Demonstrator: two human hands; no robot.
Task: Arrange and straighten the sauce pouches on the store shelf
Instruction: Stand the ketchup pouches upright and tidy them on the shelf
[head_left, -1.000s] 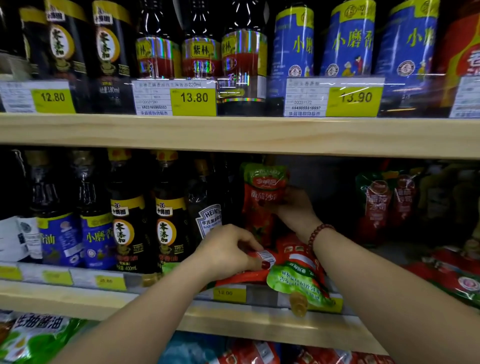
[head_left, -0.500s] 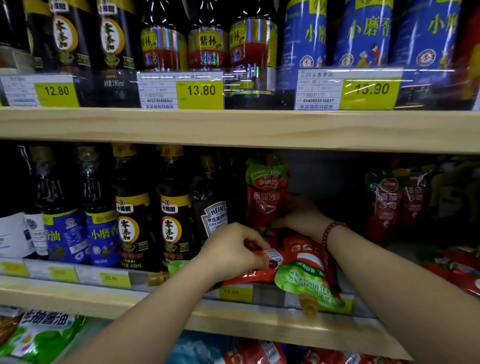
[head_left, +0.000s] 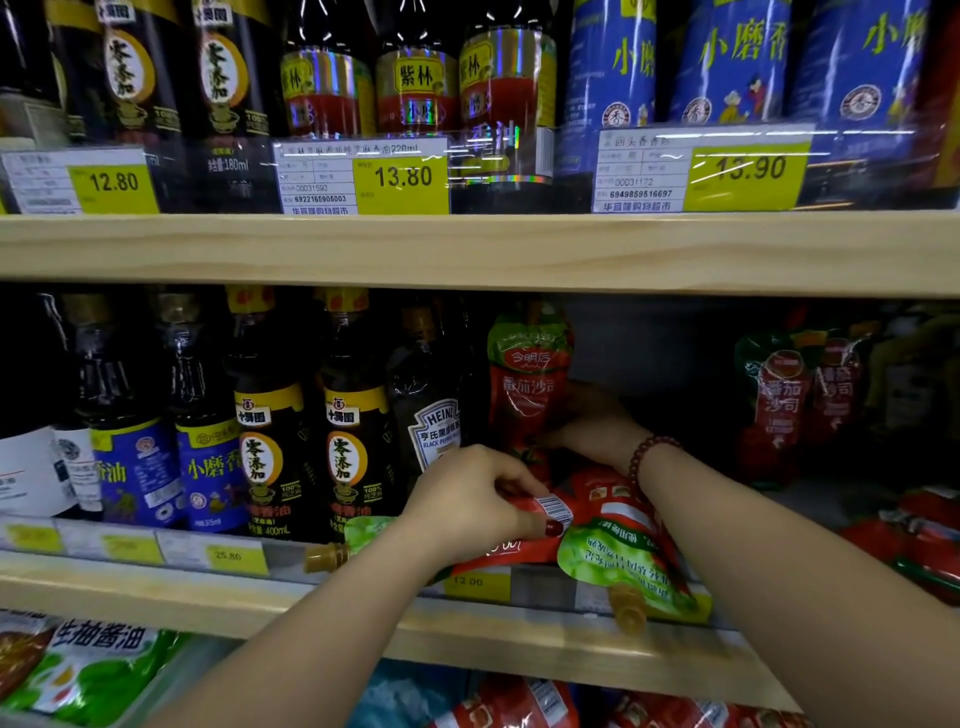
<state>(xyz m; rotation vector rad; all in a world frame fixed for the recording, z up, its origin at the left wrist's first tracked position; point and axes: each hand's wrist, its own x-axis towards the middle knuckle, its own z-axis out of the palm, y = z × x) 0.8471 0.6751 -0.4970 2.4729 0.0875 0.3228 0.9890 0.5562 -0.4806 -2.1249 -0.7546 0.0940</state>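
A red and green sauce pouch (head_left: 527, 382) stands upright at the back of the middle shelf. My right hand (head_left: 592, 428) reaches in behind a fallen pouch and holds the standing one near its base. My left hand (head_left: 467, 499) grips a flat-lying red pouch (head_left: 553, 512) by its barcode end. Another fallen pouch (head_left: 618, 561) lies upside down over the shelf's front edge, its gold cap (head_left: 628, 613) hanging down. More upright pouches (head_left: 779, 400) stand to the right.
Dark oil and sauce bottles (head_left: 270, 441) stand close to the left of my hands. Price tags (head_left: 234, 558) run along the wooden shelf edge (head_left: 467, 634). Red pouches (head_left: 924, 540) lie flat at the far right. The upper shelf (head_left: 467, 249) holds bottles.
The view has drifted slightly closer and left. My right hand has slid lower down the standing pouch. My left hand keeps its grip on the flat pouch.
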